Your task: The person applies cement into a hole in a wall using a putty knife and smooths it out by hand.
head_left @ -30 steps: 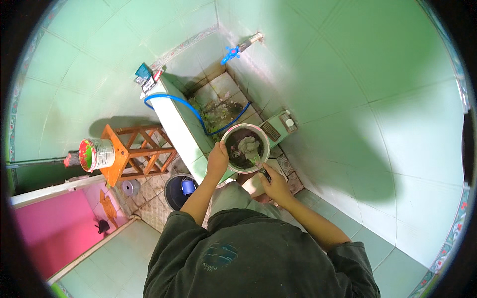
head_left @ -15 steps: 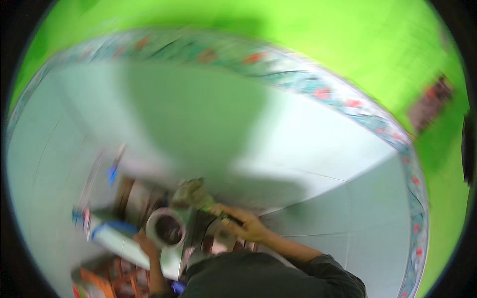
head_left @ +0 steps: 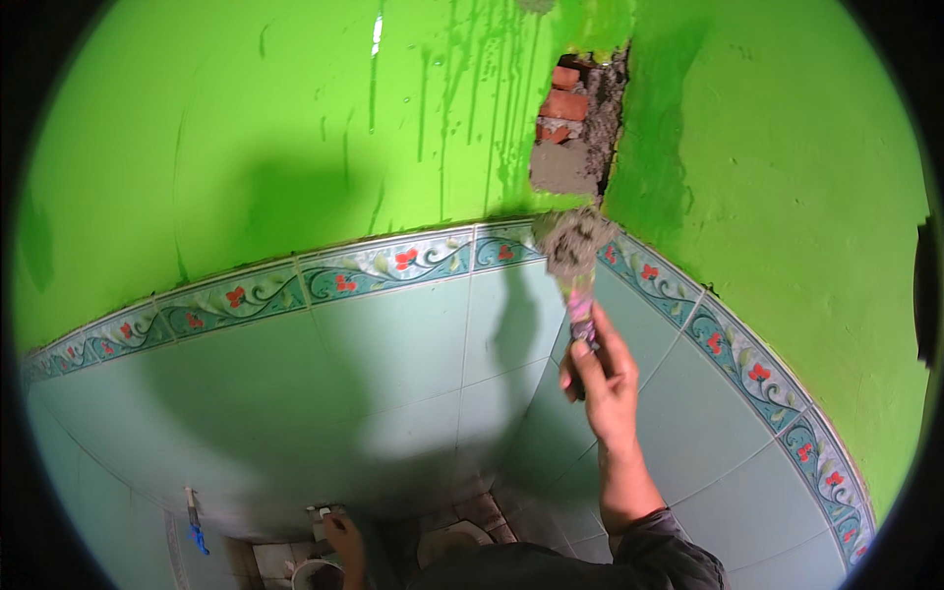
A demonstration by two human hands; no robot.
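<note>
My right hand [head_left: 608, 379] is closed around the handle of a putty knife [head_left: 581, 307], raised in the wall corner. A lump of wet grey mortar [head_left: 572, 239] covers its blade. Just above the lump, a broken-out patch [head_left: 568, 157] in the green wall shows red bricks and grey mortar, its lower part smoothed over. Low down, my left hand [head_left: 344, 539] has its fingers curled near a small pale thing; what they grip, if anything, is too small to make out. Beside that hand is the rim of a pale bucket [head_left: 307, 568], cut off by the lower edge.
Pale green tiles [head_left: 413, 393] cover the lower walls, topped by a flowered border [head_left: 388, 264]. The bright green wall [head_left: 324, 128] above has wet drips. A tap with a blue handle [head_left: 198, 531] sticks out at lower left. A squat toilet [head_left: 454, 536] lies on the floor below.
My right hand has lifted the mortar-laden putty knife from beside the bucket up to the wall patch. My view has swung up and right. My left hand stays low near the bucket.
</note>
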